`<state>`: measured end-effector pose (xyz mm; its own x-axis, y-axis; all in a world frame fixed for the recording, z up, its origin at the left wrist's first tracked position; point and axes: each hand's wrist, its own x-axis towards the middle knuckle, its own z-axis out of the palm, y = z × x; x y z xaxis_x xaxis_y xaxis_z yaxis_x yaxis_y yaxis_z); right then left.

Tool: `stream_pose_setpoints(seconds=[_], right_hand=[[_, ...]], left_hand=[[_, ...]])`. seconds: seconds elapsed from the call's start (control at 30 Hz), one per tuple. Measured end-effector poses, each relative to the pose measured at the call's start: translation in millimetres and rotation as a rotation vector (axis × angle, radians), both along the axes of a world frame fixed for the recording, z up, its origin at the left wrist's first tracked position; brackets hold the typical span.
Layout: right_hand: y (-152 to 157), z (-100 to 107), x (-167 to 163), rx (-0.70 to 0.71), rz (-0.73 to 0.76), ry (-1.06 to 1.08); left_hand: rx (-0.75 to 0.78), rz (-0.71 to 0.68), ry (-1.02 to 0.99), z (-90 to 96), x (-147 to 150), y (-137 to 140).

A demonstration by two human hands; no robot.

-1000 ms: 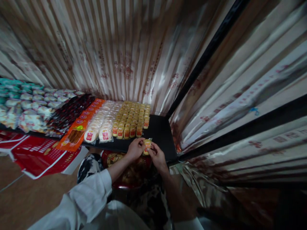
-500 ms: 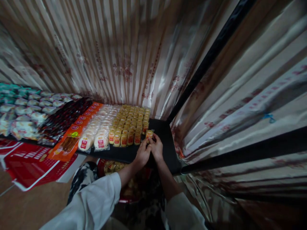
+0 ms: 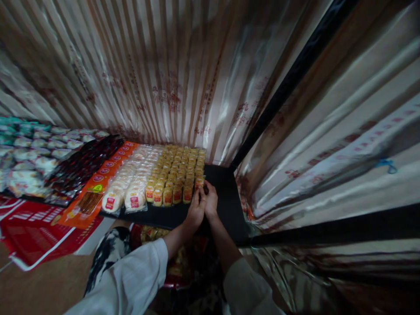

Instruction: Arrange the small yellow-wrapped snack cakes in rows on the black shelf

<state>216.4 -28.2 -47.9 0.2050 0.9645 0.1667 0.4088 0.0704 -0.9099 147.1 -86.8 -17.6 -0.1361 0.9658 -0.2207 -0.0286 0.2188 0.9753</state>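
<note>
Close together at the front of the rightmost row, my left hand [image 3: 195, 211] and my right hand [image 3: 211, 200] have their fingers closed around a small yellow wrapped pastry [image 3: 199, 181] with a red-orange label. It stands upright against the row behind it, partly covered by my fingertips. To its left, several rows of the same yellow wrapped pastries [image 3: 177, 173] stand on the black shelf [image 3: 226, 188]. Farther left are two rows of round white wrapped pastries [image 3: 135, 199] with red labels.
An orange packet [image 3: 85, 204], dark shiny packets [image 3: 87, 164] and white-and-green packets [image 3: 29, 175] fill the shelf's left part. A red box [image 3: 36, 227] sits below. Under the shelf, a container holds more yellow packets [image 3: 149, 234]. Black posts [image 3: 278, 96] and printed plastic sheeting [image 3: 180, 78] border the shelf.
My hands have brought the wrapped pastry slightly left, from beside the rightmost row to its front end. The camera view has shifted a little.
</note>
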Motion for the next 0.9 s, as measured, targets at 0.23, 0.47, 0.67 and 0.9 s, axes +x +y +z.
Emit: stream_pose_setpoints(seconds=[0.23, 0.47, 0.67, 0.9], right_hand=[[-2.7, 0.5, -2.1, -0.027, 0.015, -0.004], [-5.1, -1.8, -4.3, 0.007, 0.006, 0.100], [-3.7, -11.2, -3.1, -0.014, -0.018, 0.084], [-10.6, -9.5, -3.5, 0.057, -0.026, 0.122]], left_hand=[[-0.030, -0.013, 0.037, 2.1, 1.7, -1.0], [-0.010, -0.039, 0.064, 2.5, -1.6, -0.3], [-0.023, -0.034, 0.077, 4.0, -1.3, 0.0], [0.046, -0.014, 0.108, -2.7, -0.3, -1.5]])
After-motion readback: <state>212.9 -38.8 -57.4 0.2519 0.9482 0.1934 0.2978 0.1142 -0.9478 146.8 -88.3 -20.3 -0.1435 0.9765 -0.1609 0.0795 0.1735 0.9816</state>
